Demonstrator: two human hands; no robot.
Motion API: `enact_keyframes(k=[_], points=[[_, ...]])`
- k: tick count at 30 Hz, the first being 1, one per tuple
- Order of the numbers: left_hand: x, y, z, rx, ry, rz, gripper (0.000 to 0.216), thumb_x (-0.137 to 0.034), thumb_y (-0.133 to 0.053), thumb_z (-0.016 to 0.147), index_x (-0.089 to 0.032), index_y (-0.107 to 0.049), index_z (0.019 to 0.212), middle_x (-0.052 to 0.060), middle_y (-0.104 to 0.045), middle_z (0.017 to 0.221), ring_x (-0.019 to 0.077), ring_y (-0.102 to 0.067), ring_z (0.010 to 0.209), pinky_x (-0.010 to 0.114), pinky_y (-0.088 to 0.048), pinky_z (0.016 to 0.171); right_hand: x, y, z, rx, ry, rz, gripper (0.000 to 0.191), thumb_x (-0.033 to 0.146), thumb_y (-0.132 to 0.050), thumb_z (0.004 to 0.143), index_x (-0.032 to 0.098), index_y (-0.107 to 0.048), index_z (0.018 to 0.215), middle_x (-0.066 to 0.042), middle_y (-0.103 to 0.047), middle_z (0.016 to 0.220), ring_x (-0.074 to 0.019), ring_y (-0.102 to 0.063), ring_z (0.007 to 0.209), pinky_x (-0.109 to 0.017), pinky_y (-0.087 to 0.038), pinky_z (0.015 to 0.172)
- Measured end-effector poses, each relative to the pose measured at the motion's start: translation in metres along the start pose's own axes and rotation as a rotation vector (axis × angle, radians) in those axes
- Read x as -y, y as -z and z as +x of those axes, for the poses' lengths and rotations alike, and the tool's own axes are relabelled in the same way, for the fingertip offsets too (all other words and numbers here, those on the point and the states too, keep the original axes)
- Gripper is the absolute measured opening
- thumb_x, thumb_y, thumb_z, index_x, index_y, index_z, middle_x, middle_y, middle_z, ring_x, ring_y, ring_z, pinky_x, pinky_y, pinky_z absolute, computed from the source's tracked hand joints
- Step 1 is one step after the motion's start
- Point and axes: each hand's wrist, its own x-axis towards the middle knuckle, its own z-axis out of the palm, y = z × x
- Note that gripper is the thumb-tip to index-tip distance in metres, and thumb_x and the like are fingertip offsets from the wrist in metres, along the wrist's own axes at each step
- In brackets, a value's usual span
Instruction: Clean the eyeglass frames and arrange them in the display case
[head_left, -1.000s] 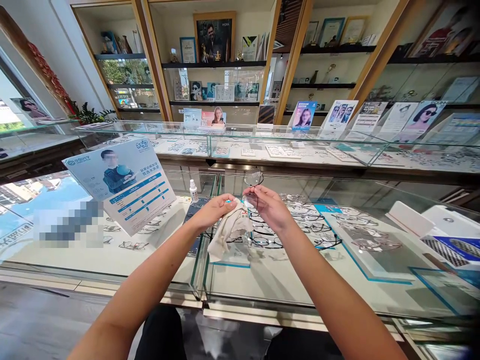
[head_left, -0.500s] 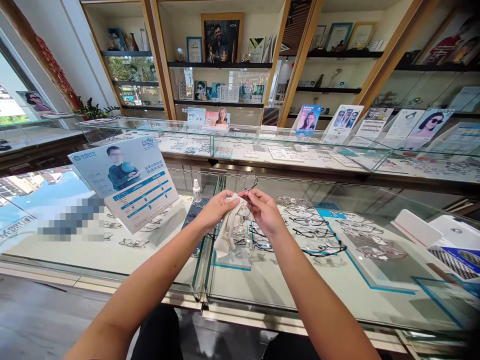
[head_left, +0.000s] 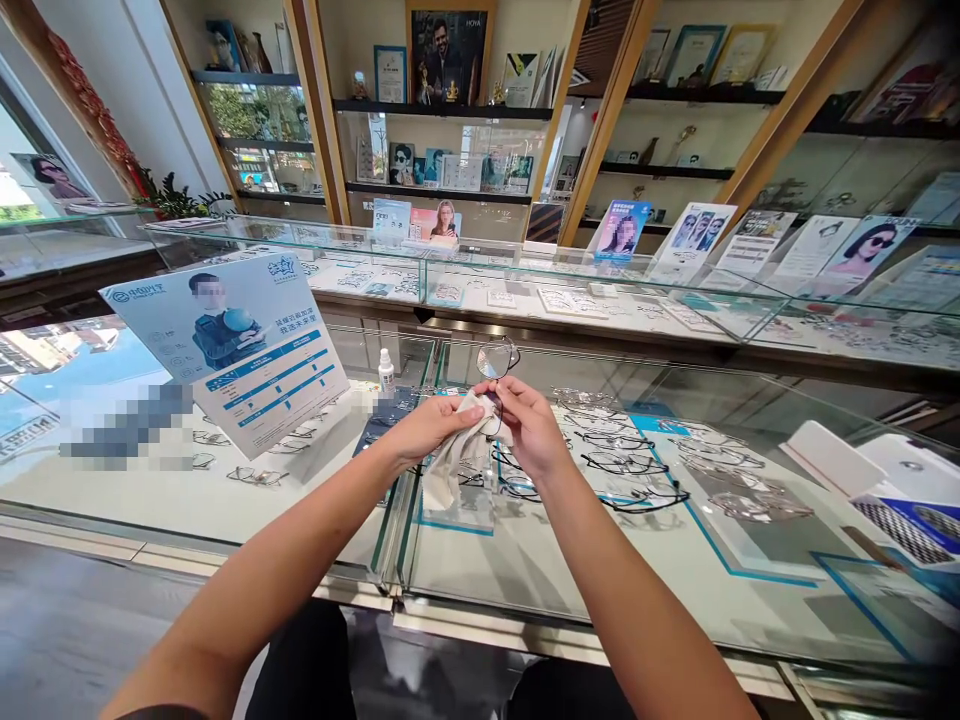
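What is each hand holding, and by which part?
The left hand pinches the beige cloth by its upper end; the right hand holds the eyeglasses near the frame's middle.

Cloth (head_left: 444,472): cream. Held eyeglasses (head_left: 495,360): dark rim, clear lens. Bottle (head_left: 386,374): white. Standing sign (head_left: 247,350): pale blue above, white below, crossed by stronger blue bands. Box (head_left: 900,490) at right: white with a blue panel; its dark patterned part appears to be a black-and-white check, though distorted near the frame edge. Wall shelves (head_left: 450,108): black, between tan uprights (head_left: 319,120). Trousers (head_left: 304,665): black.
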Motion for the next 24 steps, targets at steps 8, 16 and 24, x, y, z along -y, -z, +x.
enact_keyframes(k=[8, 16, 24], points=[[-0.003, -0.005, -0.005, 0.051, 0.004, -0.024, 0.06, -0.049, -0.107, 0.064, -0.013, -0.078, 0.102, 0.007, -0.077, 0.091, 0.015, -0.069, 0.075, 0.025, -0.051, 0.072, -0.003, 0.001, 0.001, 0.023, 0.044, -0.029, 0.041, 0.062, -0.094, 0.077, 0.027, -0.075, 0.085, -0.007, -0.082, 0.102, -0.0244, -0.072, 0.092, -0.039, -0.061, 0.085], [0.005, -0.014, -0.006, -0.02, -0.063, 0.003, 0.066, -0.053, -0.105, 0.065, -0.015, -0.076, 0.111, 0.005, -0.076, 0.092, 0.0136, -0.067, 0.073, 0.024, -0.049, 0.069, 0.0, 0.0, -0.001, 0.052, -0.007, -0.016, 0.041, 0.06, -0.097, 0.073, 0.026, -0.077, 0.087, -0.006, -0.084, 0.106, -0.0214, -0.071, 0.086, -0.036, -0.059, 0.08], [0.008, -0.018, -0.004, -0.122, -0.077, -0.077, 0.067, -0.051, -0.108, 0.058, -0.013, -0.076, 0.103, 0.005, -0.076, 0.087, 0.0133, -0.066, 0.069, 0.025, -0.049, 0.068, -0.003, -0.005, -0.001, 0.034, 0.009, 0.047, 0.042, 0.057, -0.101, 0.07, 0.026, -0.075, 0.082, -0.005, -0.086, 0.11, -0.0205, -0.072, 0.091, -0.034, -0.059, 0.085]])
